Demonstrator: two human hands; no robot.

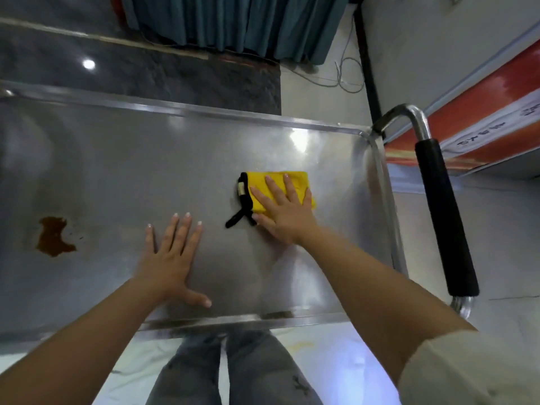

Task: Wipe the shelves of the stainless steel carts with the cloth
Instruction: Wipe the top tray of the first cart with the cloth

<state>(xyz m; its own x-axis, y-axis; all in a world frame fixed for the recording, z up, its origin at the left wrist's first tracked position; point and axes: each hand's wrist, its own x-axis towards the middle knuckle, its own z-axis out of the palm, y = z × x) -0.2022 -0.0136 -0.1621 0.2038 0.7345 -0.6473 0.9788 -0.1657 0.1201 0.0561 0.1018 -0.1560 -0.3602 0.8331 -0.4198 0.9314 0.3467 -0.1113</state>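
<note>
A person stands at the near edge of a stainless steel cart, looking straight down on its top shelf (122, 159), a shallow tray with a raised rim on all sides. The right hand (282, 211) lies flat on a folded yellow cloth (295, 182) with black edging, fingers straight and spread, pressing the cloth against the shelf; it holds nothing in a grip. The cloth sits toward the right end of the shelf, near but not touching the right rim, and a black loop (237, 221) from its edging trails onto the bare metal just to the left of the right thumb. The left hand (171, 258) rests palm down on the bare shelf, fingers straight and slightly fanned, thumb out toward the near rim, well clear of the cloth. The two hands are apart, with bare metal between them. Far to the left on the same shelf lies a brown stain (54, 236), irregular in outline, well away from both hands and the cloth. At the right end of the cart a bent metal handle (444, 217) with a black grip sleeve runs alongside the rim. Below the near rim the person's legs in grey jeans (230, 372) show above a pale floor. Beyond the cart hangs a teal curtain (233, 21).
</note>
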